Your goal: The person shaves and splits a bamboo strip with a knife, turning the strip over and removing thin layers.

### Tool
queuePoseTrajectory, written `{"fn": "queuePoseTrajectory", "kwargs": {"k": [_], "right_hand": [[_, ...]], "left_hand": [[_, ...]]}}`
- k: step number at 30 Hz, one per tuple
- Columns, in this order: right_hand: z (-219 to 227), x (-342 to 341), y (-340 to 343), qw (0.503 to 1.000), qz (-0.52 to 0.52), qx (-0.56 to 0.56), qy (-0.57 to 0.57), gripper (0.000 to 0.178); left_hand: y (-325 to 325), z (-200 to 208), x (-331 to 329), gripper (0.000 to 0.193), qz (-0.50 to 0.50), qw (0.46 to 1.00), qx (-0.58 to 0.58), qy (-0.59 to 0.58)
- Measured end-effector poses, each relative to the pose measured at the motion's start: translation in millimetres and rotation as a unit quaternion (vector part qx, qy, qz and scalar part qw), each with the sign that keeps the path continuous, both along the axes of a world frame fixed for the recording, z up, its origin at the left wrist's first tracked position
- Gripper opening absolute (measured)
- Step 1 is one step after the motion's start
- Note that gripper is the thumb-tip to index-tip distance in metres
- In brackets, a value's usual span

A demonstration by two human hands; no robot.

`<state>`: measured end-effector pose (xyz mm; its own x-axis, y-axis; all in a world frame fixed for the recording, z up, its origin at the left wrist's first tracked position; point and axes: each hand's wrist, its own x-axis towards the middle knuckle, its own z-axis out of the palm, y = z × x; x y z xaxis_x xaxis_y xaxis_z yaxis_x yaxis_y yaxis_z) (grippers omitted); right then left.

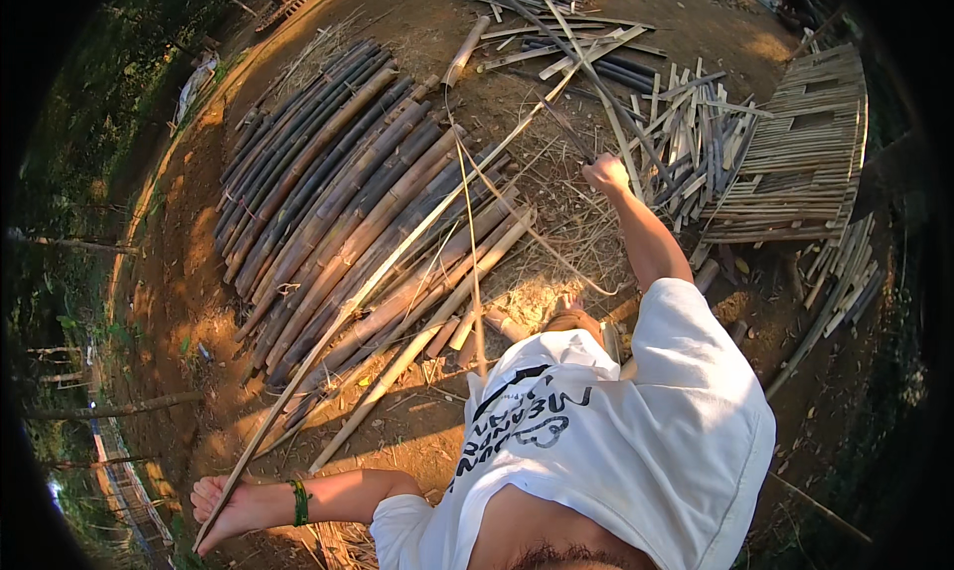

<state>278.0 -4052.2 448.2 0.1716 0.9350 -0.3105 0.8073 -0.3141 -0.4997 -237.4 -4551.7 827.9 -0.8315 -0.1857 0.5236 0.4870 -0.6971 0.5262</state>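
At the lower left, my left hand (221,508) is closed round the near end of a long pale bamboo strip (343,320). The strip runs diagonally up and right, over a pile of bamboo poles. My right hand (606,173) is a closed fist at the end of my outstretched right arm. A narrow dark tool that looks like a knife (566,128) points up and left from that fist; its handle is hidden in my fingers. The blade's tip lies close to the strip, but I cannot tell whether they touch.
Stacked bamboo poles (338,207) lie on the brown earth at left. Split bamboo pieces (701,138) are heaped beyond my right hand. A slatted bamboo panel (795,158) stands at right. Thin curled strips (475,262) and pale shavings (532,307) lie in front of me.
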Motion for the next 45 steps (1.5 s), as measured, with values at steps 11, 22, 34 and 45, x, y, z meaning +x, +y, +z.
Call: {"fn": "queuePoseTrajectory", "kwargs": {"k": [11, 22, 34, 45], "right_hand": [[7.5, -27.8, -58.1, 0.867, -0.236, 0.060, 0.435, 0.018], [212.3, -141.7, -153.1, 0.844, 0.361, 0.076, 0.390, 0.028], [246.5, -339.8, -267.4, 0.597, 0.787, -0.072, 0.138, 0.037], [222.8, -381.2, -357.3, 0.528, 0.811, -0.208, 0.144, 0.029]], "left_hand": [[106.8, 10.8, 30.2, 0.070, 0.080, 0.988, -0.029, -0.130], [92.7, -92.9, 25.0, 0.073, -0.299, 0.945, 0.132, -0.007], [-92.7, -119.8, 35.5, 0.020, -0.387, 0.881, 0.255, 0.097], [-159.5, -191.0, 82.7, 0.091, 0.147, 0.914, 0.258, -0.276]]}}
